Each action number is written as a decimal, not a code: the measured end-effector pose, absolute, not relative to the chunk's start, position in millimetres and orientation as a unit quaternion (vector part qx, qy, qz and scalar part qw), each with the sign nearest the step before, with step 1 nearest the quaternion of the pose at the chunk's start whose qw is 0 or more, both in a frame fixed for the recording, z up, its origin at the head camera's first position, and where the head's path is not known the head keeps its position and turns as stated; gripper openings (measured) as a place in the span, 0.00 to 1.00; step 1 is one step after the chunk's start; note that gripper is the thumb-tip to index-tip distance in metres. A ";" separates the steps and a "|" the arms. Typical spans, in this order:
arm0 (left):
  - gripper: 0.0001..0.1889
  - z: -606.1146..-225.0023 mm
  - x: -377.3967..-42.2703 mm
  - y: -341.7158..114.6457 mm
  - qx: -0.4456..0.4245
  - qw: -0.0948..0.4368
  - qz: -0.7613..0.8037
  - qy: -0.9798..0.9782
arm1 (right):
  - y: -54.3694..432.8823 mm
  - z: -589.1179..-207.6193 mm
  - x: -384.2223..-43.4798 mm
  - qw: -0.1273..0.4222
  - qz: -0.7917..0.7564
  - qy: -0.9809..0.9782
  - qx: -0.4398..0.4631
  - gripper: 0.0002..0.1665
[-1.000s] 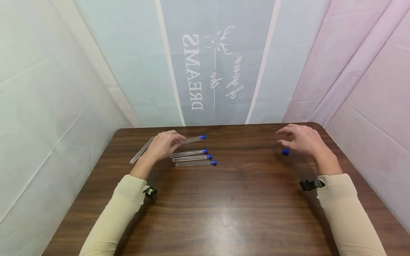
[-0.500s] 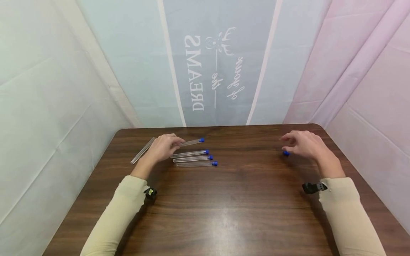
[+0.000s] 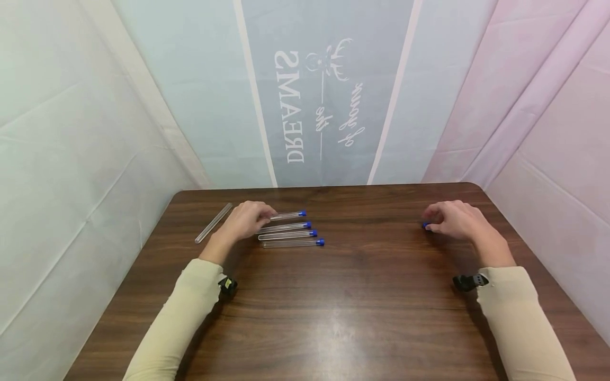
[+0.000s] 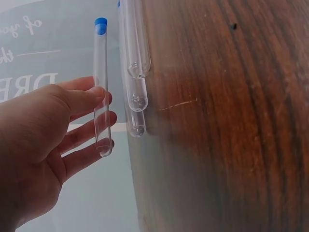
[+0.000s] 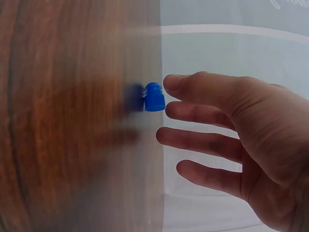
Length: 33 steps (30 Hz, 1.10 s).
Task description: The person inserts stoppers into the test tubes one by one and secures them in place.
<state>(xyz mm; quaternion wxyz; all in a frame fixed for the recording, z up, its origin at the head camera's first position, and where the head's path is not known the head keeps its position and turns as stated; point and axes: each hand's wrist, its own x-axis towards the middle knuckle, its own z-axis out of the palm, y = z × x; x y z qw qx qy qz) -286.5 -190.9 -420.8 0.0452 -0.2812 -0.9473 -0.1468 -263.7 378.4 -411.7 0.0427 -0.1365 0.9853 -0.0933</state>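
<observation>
In the left wrist view, my left hand [image 4: 53, 121] pinches a clear test tube [image 4: 100, 63] with a blue stopper, thumb against fingers. From the head view this tube lies just beyond three similar stoppered test tubes [image 3: 288, 235], side by side on the table. My right hand [image 3: 452, 219] hovers over a loose blue stopper [image 5: 154, 99] at the table's right side. Its thumb and fingertips [image 5: 173, 83] are close beside the stopper, with the fingers spread and nothing gripped. A test tube without a stopper [image 3: 213, 223] lies slanted left of my left hand.
The brown wooden table [image 3: 343, 307] has its far edge against a printed cloth backdrop [image 3: 324, 106]. Pale cloth walls [image 3: 95, 159] stand along the left and right sides. A black wrist strap [image 3: 469, 282] sits at the right cuff.
My left hand has brought its stoppered test tube nearer to the three lying tubes. My right hand has come down and slightly right, its fingertips now beside the loose stopper.
</observation>
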 end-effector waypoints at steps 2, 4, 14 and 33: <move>0.12 -422.6 -287.7 -190.6 -0.281 0.038 -0.147 -0.948 | 379.4 -413.3 -263.5 0.046 -0.095 0.985 -0.136 0.17; 0.12 -424.0 -288.5 -190.3 -0.282 0.032 -0.145 -0.948 | 380.4 -414.8 -263.3 0.049 -0.096 0.985 -0.136 0.16; 0.12 -456.2 -315.0 -205.3 -0.294 0.015 -0.152 -0.943 | 382.9 -423.3 -265.4 0.050 -0.100 0.983 -0.145 0.13; 0.14 -482.2 -330.6 -212.7 -0.277 -0.009 -0.146 -0.950 | 381.4 -431.4 -268.1 0.047 -0.092 0.985 -0.140 0.11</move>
